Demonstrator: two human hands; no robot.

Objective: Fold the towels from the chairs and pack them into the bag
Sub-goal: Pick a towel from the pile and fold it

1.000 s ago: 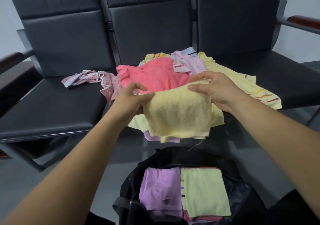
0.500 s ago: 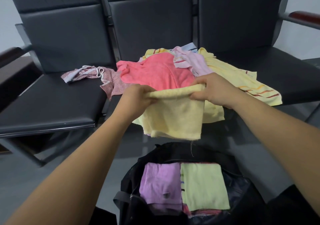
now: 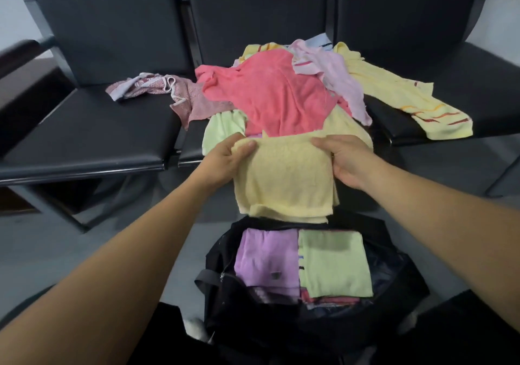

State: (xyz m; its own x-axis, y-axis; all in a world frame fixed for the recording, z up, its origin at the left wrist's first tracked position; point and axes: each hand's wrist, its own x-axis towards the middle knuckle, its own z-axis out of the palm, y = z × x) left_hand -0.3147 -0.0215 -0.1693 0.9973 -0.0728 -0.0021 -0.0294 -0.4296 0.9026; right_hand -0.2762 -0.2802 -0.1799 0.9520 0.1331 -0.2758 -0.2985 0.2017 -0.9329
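Observation:
A folded pale yellow towel point(image 3: 284, 181) hangs in the air between the chair front and the bag. My left hand point(image 3: 225, 159) grips its upper left corner and my right hand point(image 3: 346, 159) grips its upper right edge. Below it on the floor stands an open black bag point(image 3: 394, 277) holding a folded purple towel point(image 3: 267, 260) on the left and a folded light green towel point(image 3: 334, 263) on the right. Behind, on the middle chair point(image 3: 194, 145), lies a heap with a pink towel point(image 3: 270, 94), a light pink one point(image 3: 334, 72), a striped yellow one point(image 3: 405, 103) and a green one point(image 3: 222, 128).
Three black chairs stand in a row; the left seat point(image 3: 84, 134) carries a crumpled red-patterned cloth point(image 3: 157, 89). Armrests point(image 3: 19, 52) stick out at both ends. Grey floor point(image 3: 84, 252) lies around the bag.
Both hands have brought the folded yellow towel down and toward me, off the heap, so it now hangs just above the bag. The camera has tilted downward.

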